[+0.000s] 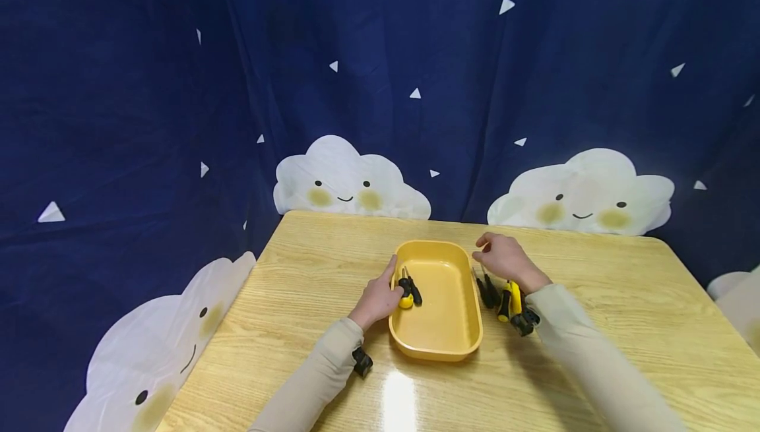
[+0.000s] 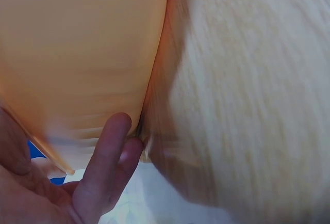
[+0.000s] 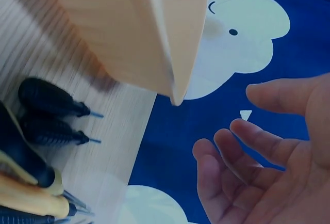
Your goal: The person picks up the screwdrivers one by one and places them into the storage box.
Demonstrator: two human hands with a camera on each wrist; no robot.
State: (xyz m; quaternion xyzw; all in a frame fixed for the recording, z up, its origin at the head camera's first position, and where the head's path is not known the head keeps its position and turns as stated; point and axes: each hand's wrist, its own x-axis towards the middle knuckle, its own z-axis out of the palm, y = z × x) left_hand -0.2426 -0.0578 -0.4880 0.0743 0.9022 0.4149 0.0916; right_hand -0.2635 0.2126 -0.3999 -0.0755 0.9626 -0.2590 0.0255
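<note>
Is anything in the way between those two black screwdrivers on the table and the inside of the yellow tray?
Just the right wall of the yellow tray, which stands beside the two black screwdrivers; they'd probably need lifting over it. Nothing else visible lies between.

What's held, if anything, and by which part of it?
Left grip has the yellow tray by its left side, at the rim. Right grip holds nothing.
</note>
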